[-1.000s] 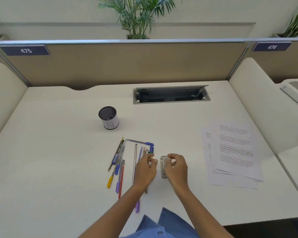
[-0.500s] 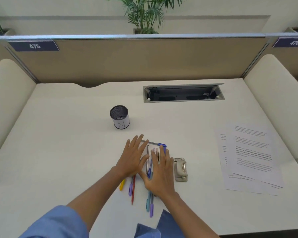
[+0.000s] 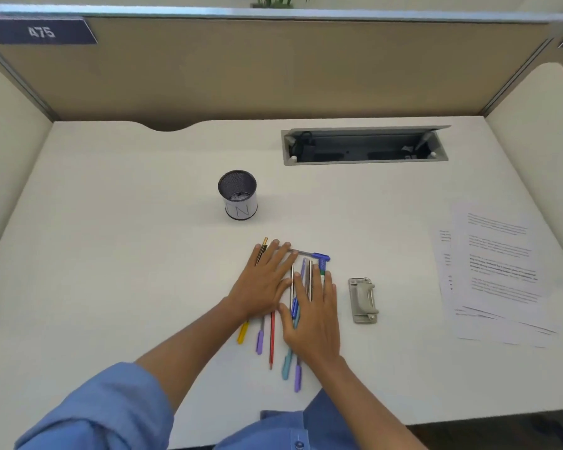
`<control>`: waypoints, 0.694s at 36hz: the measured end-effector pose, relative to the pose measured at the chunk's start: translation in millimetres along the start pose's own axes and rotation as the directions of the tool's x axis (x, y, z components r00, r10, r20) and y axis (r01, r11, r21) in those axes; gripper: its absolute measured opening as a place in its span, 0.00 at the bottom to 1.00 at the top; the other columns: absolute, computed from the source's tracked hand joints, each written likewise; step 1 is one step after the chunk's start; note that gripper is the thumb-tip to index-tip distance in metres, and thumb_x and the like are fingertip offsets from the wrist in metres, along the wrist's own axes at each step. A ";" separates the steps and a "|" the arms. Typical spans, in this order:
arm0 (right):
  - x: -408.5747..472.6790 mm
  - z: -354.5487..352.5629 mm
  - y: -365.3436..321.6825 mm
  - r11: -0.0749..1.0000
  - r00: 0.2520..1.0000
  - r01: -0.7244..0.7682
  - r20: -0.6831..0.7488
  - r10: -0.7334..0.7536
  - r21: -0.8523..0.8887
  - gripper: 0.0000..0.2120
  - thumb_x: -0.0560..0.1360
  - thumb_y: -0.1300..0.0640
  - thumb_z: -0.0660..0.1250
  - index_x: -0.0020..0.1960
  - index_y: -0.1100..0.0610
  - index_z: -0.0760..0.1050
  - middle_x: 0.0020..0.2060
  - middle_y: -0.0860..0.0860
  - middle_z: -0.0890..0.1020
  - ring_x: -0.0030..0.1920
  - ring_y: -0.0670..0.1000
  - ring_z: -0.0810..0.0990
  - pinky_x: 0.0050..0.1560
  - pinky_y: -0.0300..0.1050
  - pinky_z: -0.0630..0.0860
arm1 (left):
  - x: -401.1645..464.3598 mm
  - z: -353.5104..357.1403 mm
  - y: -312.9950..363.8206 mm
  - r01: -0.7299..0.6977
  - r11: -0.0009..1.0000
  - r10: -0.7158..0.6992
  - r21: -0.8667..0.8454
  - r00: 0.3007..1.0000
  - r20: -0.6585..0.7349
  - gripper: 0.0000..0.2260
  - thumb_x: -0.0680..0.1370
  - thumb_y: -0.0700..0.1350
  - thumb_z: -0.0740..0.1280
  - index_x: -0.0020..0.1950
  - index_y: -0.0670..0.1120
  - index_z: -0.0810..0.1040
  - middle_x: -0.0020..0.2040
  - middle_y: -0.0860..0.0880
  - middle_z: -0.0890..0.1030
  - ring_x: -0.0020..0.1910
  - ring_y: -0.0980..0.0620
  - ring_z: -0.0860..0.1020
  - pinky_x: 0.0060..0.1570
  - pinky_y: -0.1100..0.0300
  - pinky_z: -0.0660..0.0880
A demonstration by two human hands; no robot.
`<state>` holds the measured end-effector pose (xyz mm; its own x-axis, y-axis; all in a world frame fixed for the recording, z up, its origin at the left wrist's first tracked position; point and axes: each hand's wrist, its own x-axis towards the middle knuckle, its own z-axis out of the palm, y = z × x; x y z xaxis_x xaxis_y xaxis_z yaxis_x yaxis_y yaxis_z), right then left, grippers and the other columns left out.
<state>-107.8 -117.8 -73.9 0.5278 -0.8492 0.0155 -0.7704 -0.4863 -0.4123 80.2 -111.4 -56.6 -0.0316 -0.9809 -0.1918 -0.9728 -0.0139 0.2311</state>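
Several pens and pencils (image 3: 272,339) lie side by side on the white desk (image 3: 127,271), near its front middle. My left hand (image 3: 264,284) lies flat on the left part of the bunch, fingers straight and spread. My right hand (image 3: 312,313) lies flat on the right part, fingers straight. A blue-capped pen (image 3: 312,254) lies crosswise at the far end of the bunch. Yellow, purple, red and teal pen ends stick out below my hands. A black mesh pen cup (image 3: 238,194) stands upright farther back and to the left.
A grey hole punch (image 3: 363,300) lies just right of my right hand. Printed sheets (image 3: 498,274) are fanned out at the right. An open cable tray (image 3: 364,146) is set into the desk at the back. Beige partitions enclose the desk.
A second ago both hands were at the hole punch. They let it go, moved left and now lie flat on the pens. The camera has tilted down and closer.
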 end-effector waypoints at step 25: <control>-14.5 97.4 -225.8 0.960 0.954 0.260 0.128 -0.272 0.104 0.39 0.83 0.41 0.58 0.88 0.52 0.47 0.88 0.52 0.46 0.87 0.57 0.41 0.86 0.59 0.51 | -211.7 14.1 -181.0 0.289 0.955 -0.295 -0.074 0.951 -0.093 0.27 0.90 0.53 0.46 0.88 0.50 0.42 0.88 0.53 0.40 0.88 0.51 0.39 0.87 0.46 0.41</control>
<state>93.3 24.4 -69.7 0.7588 -0.6512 0.0110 -0.5650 -0.6665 -0.4864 259.7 101.6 -71.2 0.2779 -0.9468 -0.1620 -0.9208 -0.3106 0.2358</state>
